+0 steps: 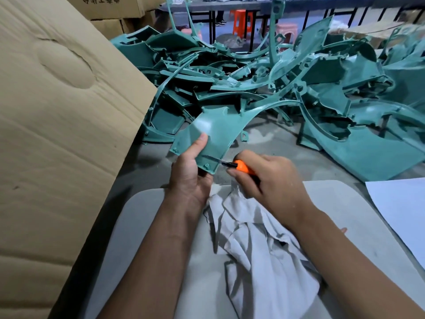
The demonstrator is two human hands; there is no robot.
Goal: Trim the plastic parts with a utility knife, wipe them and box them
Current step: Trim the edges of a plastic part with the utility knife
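Behind, teal parts (264,72) pile up; mid-frame, left hand (190,173) pinches a part (213,132), right hand (269,178) grips the knife (239,166) (blade at its edge), whose slip could nick that thumb.

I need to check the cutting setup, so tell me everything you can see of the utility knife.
The utility knife has an orange body with a black tip and a thin blade sticking out. The right hand grips it, hiding most of the handle. It lies roughly level, pointing left, with the blade against the lower edge of the teal plastic part.
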